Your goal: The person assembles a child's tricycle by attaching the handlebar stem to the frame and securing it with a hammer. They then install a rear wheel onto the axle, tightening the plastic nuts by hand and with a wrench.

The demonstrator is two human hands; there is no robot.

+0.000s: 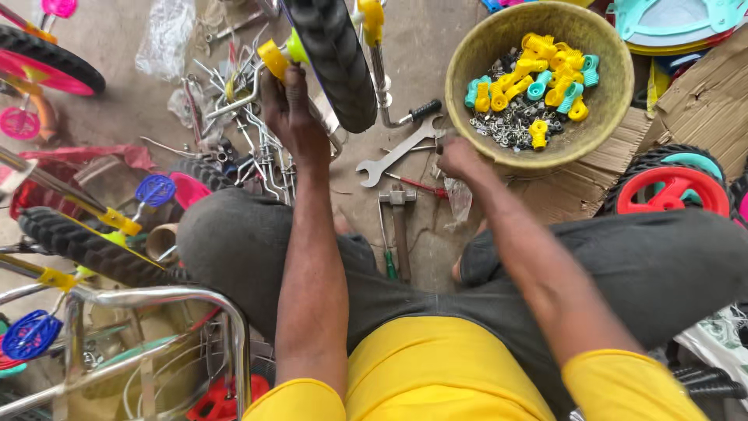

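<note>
Wheel: a small black tyre (pixel 333 58) stands upright on the concrete floor (pixel 425 47) ahead of the crossed legs, with a yellow cap (pixel 274 58) at its axle on the left side.
Left hand (pixel 290 105): raised against the left of the tyre, fingers closed around the axle part just behind the yellow cap.
Right hand (pixel 460 156): low on the floor beside the spanner (pixel 397 152), fingers curled; whether it grips anything cannot be told.
Tools: a hammer (pixel 400 226) and a red-handled screwdriver (pixel 417 185) lie between the knees.
Bowl: a round bowl (pixel 483 47) to the right holds yellow and teal plastic parts (pixel 545 74) and small metal bits.
Around: chrome rods (pixel 257 148) left of the wheel; a red wheel (pixel 672 187) far right.
</note>
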